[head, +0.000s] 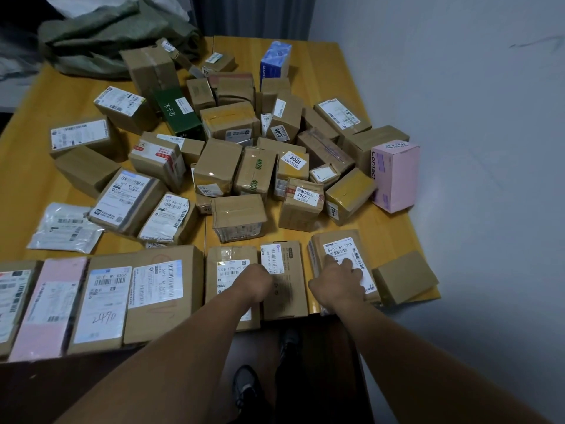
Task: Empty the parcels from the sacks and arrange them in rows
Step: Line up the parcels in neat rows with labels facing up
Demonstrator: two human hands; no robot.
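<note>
A row of parcels lies along the near edge of the wooden table (305, 56). My left hand (255, 283) rests with curled fingers between a brown box (227, 267) and a flat cardboard parcel (286, 301); whether it grips either is unclear. My right hand (337, 281) presses down on a labelled brown parcel (342, 246) at the row's right end. A loose pile of several cardboard parcels (238, 148) fills the table's middle. A crumpled green sack (107, 35) lies at the far left corner.
A pink box (397, 175) stands near the right edge, and a small plain box (405, 276) sits at the near right corner. A blue box (275, 61) stands at the back. A plastic mailer (65, 228) lies left. A grey wall runs along the right.
</note>
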